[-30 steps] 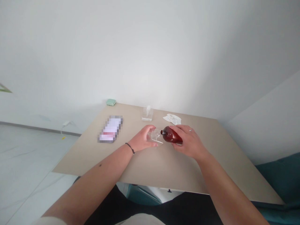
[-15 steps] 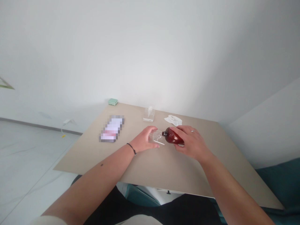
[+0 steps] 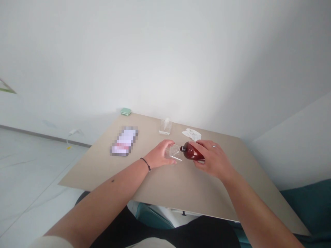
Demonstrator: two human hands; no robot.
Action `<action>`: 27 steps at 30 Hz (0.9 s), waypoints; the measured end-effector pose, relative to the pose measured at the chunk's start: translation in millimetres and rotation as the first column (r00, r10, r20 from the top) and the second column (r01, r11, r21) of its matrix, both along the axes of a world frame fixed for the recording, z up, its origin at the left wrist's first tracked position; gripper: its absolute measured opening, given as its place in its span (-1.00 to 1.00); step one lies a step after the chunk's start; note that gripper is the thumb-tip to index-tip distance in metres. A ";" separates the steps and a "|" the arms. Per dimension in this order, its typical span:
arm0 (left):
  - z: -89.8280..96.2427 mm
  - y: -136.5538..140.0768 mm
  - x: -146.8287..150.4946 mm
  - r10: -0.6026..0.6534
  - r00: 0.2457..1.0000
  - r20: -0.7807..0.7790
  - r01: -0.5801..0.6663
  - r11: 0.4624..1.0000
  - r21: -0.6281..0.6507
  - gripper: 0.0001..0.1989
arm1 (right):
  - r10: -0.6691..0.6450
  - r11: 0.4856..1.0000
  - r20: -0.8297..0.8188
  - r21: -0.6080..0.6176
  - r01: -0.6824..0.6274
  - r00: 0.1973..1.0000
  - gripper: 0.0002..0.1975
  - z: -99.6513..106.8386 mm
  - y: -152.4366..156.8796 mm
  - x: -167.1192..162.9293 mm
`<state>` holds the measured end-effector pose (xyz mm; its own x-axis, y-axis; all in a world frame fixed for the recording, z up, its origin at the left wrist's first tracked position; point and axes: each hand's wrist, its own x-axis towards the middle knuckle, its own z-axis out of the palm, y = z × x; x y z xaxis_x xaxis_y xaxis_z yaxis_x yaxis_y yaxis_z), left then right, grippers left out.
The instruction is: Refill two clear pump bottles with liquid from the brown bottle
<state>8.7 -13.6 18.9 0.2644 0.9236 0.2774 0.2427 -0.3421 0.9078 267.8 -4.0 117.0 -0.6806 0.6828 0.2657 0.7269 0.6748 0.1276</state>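
My left hand [image 3: 160,154] is closed around the left side of a small clear container [image 3: 174,151], its thumb and fingers on opposite sides. In my right hand [image 3: 216,158] lies a dark reddish-brown bottle [image 3: 190,151], tipped nearly level with its uncapped black-threaded neck pointing left. The bottle's mouth is right beside the container's right edge. Whether any liquid is coming out is too small to tell. The bottle's base is hidden by my right hand.
Behind my hands on the beige table [image 3: 160,187] stand a clear tissue box [image 3: 164,128] and a crumpled white tissue [image 3: 191,134]. A blurred-out phone [image 3: 124,141] lies to the left. A small green case [image 3: 125,111] sits at the far left corner, by the white wall [image 3: 165,62].
The view has shifted slightly. Both hands keep their hold on the container and the bottle, with hardly any movement between them.
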 end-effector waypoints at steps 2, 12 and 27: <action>0.2 -0.2 0.1 -0.002 1.000 -0.014 0.002 1.000 0.006 -0.19 | -0.001 1.000 -0.008 -0.004 0.001 1.000 -0.28 0.1 -0.2 -0.8; 0.4 -1.1 0.3 0.006 1.000 -0.025 -0.005 1.000 0.023 -0.20 | 0.010 1.000 0.017 0.026 -0.011 1.000 -0.30 2.8 0.1 -2.8; 2.0 -1.6 0.7 0.005 0.999 -0.048 -0.004 1.000 0.016 -0.19 | 0.038 0.994 0.123 0.095 -0.050 0.992 -0.36 17.3 -3.2 -7.9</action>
<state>9.4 -15.1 20.9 0.2738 0.9204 0.2791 0.2872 -0.3552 0.8896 259.9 -7.2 134.3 -0.7404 0.6265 0.2437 0.6722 0.6856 0.2795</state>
